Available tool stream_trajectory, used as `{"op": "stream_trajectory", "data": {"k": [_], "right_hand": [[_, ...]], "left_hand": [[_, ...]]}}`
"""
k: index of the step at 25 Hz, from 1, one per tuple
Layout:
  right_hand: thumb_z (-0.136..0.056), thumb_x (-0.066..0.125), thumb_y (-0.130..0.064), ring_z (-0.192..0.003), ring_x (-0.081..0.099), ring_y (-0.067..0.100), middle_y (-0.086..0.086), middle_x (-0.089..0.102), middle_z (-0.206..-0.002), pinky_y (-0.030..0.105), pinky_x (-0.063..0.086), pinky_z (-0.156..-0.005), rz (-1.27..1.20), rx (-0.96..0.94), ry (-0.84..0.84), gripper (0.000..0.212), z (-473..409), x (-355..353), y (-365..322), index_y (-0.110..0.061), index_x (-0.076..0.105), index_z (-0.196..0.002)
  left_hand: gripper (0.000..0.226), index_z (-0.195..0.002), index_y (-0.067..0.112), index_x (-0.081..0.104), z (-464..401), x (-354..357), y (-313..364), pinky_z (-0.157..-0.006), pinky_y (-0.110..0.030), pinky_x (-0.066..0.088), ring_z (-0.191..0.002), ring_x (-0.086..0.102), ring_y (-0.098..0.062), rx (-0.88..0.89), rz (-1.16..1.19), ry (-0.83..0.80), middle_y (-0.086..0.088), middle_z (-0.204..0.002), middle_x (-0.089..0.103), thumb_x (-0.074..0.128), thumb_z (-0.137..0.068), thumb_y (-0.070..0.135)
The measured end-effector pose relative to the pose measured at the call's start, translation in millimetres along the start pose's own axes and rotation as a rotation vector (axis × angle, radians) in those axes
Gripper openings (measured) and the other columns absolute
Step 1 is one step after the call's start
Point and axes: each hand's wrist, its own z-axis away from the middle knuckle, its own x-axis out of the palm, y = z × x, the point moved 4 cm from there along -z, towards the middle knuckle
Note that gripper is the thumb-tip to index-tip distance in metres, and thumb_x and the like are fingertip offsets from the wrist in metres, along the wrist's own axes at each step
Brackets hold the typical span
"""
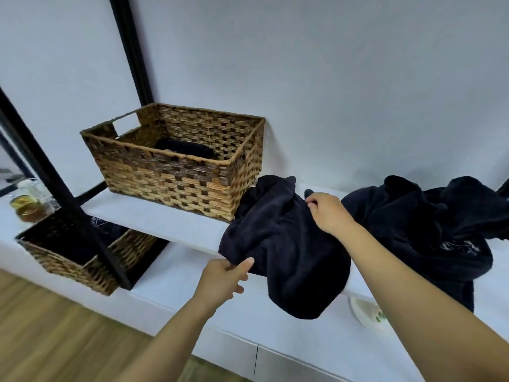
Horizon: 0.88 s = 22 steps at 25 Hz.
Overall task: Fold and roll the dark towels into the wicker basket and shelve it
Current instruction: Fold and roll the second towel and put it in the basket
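Note:
A wicker basket [176, 177] stands on the white shelf [165, 220] against the wall, with one rolled dark towel [184, 148] lying inside it. To its right a crumpled dark towel [281, 244] hangs over the shelf's front edge. My left hand [224, 278] pinches its lower left edge, thumb on top. My right hand [329, 213] grips its upper right corner. Further right lies a heap of more dark towels [429, 230], also draped over the edge.
A second wicker basket [71, 257] with dark cloth inside sits on the lower white counter at the left, behind a black frame post [63, 194]. Glass jars [27, 205] stand at the far left. A white dish [369, 312] lies below the towels. Wooden floor shows bottom left.

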Motion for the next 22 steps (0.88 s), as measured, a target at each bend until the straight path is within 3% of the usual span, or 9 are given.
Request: {"op": "stream_trajectory", "data": {"k": [3,6,8,12,15,19,22], "right_hand": [[-0.100,0.047,-0.051,-0.124,0.053,0.028,-0.002,0.062,-0.126,0.049,0.029,-0.107,0.290,-0.063,-0.166,0.046,-17,11,2,-0.026,0.051,-0.138],[-0.103,0.036,-0.053,-0.121,0.052,0.025,-0.004,0.066,-0.113,0.055,0.015,-0.112,0.488,-0.065,-0.054,0.041,-24,4,5,-0.026,0.058,-0.123],[-0.105,0.030,-0.050,-0.116,0.052,0.025,-0.002,0.066,-0.108,0.057,0.014,-0.114,0.618,-0.023,-0.066,0.044,-22,2,5,-0.023,0.063,-0.113],[-0.098,0.029,-0.068,-0.134,0.035,0.034,0.009,0.047,-0.140,0.063,0.013,-0.112,0.698,0.038,-0.170,0.065,-13,15,5,-0.019,0.062,-0.124],[-0.095,0.044,-0.058,-0.133,0.032,0.033,0.009,0.043,-0.140,0.062,0.016,-0.112,0.549,0.071,-0.252,0.048,-14,16,-4,-0.020,0.062,-0.120],[-0.092,0.053,-0.035,-0.117,0.039,0.030,0.003,0.052,-0.109,0.053,0.021,-0.109,0.371,0.011,-0.177,0.020,-8,10,-25,-0.020,0.059,-0.104],[-0.093,0.050,-0.018,-0.082,0.043,0.023,-0.001,0.049,-0.083,0.037,0.037,-0.086,-0.181,0.071,0.019,0.004,0,-5,-37,-0.018,0.046,-0.093]], "left_hand": [[0.018,-0.099,0.017,0.071,8,10,8,-0.081,-0.042,0.060,-0.076,0.075,-0.015,0.014,0.132,0.076,0.001,-0.093,0.077,0.064,-0.097,0.033],[0.013,-0.104,0.021,0.067,8,-7,7,-0.083,-0.045,0.058,-0.078,0.074,-0.020,-0.013,0.252,0.226,-0.001,-0.097,0.075,0.054,-0.103,0.025],[0.015,-0.107,0.016,0.063,6,-25,1,-0.084,-0.045,0.060,-0.082,0.073,-0.024,-0.083,0.406,0.335,-0.005,-0.102,0.071,0.051,-0.105,0.025],[0.019,-0.110,0.018,0.061,11,-24,-5,-0.079,-0.041,0.059,-0.092,0.069,-0.025,-0.100,0.515,0.375,-0.005,-0.110,0.068,0.046,-0.107,0.029],[0.021,-0.114,0.019,0.062,14,-15,-3,-0.079,-0.040,0.058,-0.104,0.067,-0.028,-0.095,0.575,0.323,-0.003,-0.116,0.068,0.045,-0.108,0.030],[0.026,-0.127,0.021,0.062,18,-9,-2,-0.098,-0.051,0.054,-0.105,0.068,-0.026,-0.124,0.481,0.168,-0.001,-0.118,0.071,0.050,-0.106,0.031],[0.028,-0.129,0.015,0.061,17,-25,4,-0.100,-0.049,0.053,-0.109,0.066,-0.025,-0.086,0.528,0.203,-0.004,-0.122,0.069,0.048,-0.107,0.025]]}}
